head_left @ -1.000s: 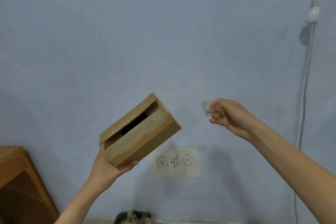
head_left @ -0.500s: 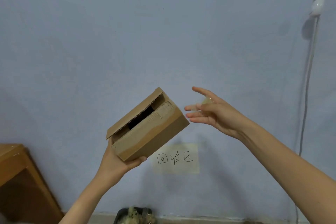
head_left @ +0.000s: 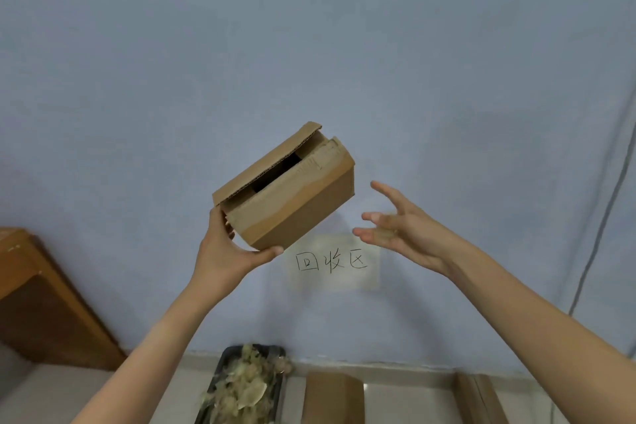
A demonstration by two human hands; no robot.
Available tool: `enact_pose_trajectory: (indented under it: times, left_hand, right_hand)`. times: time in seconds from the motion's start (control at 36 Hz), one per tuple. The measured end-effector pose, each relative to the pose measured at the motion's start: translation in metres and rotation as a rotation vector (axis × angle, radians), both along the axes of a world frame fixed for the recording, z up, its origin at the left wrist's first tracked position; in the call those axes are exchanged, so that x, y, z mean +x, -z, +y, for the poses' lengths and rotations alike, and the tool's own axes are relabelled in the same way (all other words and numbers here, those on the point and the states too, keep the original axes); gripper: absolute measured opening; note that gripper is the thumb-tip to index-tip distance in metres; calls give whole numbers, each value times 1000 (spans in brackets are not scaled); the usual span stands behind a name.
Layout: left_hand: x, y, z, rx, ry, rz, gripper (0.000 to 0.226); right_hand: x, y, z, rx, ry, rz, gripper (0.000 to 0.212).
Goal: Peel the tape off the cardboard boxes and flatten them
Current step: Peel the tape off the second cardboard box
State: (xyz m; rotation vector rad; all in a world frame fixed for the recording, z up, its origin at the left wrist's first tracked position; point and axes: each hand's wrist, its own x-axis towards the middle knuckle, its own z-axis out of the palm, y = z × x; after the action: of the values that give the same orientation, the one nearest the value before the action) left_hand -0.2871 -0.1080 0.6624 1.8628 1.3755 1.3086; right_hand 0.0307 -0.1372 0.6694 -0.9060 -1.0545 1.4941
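A small brown cardboard box [head_left: 296,196] is held up in front of the blue wall, tilted, with its top flaps partly apart and a dark gap showing inside. My left hand [head_left: 225,248] grips its lower left corner from below, thumb on the near face. To the right of the box, my right hand [head_left: 402,234] is spread with straight fingers and does not touch it. A faint, blurred scrap of clear tape seems to cling near its fingers.
A black tray [head_left: 272,353] piled with crumpled tape scraps sits on the floor below. Beside it lie flat cardboard pieces [head_left: 332,396]. A paper label [head_left: 335,260] with handwriting hangs on the wall. Wooden furniture [head_left: 38,299] stands at left; a cable [head_left: 599,234] runs down at right.
My right hand went from a fist around a tape scrap to spread fingers and dropped lower beside the box. The view tilted down, revealing the tray and floor.
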Motion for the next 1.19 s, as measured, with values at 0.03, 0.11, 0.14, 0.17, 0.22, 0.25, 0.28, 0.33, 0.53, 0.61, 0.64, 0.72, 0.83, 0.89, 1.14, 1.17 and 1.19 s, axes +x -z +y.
enact_pose_trajectory:
  times: [0.03,0.11,0.14,0.17,0.22,0.25,0.28,0.33,0.53,0.61,0.64,0.72,0.83,0.89,1.14,1.17,1.19]
  left_hand:
    - [0,3,5,-12,-3,4,114]
    - [1,14,19,-38,-5,18,111]
    - [1,18,24,-48,-6,20,110]
    - [0,22,28,-59,-5,20,110]
    - [-1,30,37,-83,0,15,108]
    - [-1,35,42,-93,1,14,107]
    - [-2,39,46,-102,0,13,107]
    - [-4,49,55,-119,1,10,107]
    - [-15,82,87,-169,-1,-17,109]
    - [-20,96,101,-182,-10,-34,104]
    - [-22,100,105,-184,-15,-38,105]
    - [-27,111,115,-180,-12,-34,104]
    - [-33,121,124,-173,14,-11,103]
    - [-35,124,126,-167,15,-8,101]
    - [-39,116,128,-135,15,36,101]
    - [-39,114,127,-136,14,36,101]
    - [-39,113,125,-136,13,37,100]
  right_hand:
    - [-6,12,4,-35,27,-27,49]
    - [-24,55,23,-139,113,-189,26]
    - [-32,69,29,-178,131,-252,37]
    - [-40,83,34,-214,123,-309,48]
    - [-57,108,46,-272,57,-401,66]
    - [-66,121,53,-294,0,-425,73]
    - [-75,136,62,-315,-73,-424,79]
    - [-93,164,77,-326,-238,-343,80]
    - [-159,247,126,-541,-262,21,41]
    - [-187,267,146,-580,-208,-63,50]
    - [-195,272,151,-576,-196,-131,45]
    - [-219,289,165,-568,-152,-297,36]
    - [-243,307,179,-528,-137,-479,45]
    - [-254,317,186,-485,-148,-582,29]
    - [-285,338,197,-572,-199,-416,38]
    - [-285,337,196,-571,-197,-403,36]
    - [-284,336,194,-579,-192,-395,33]
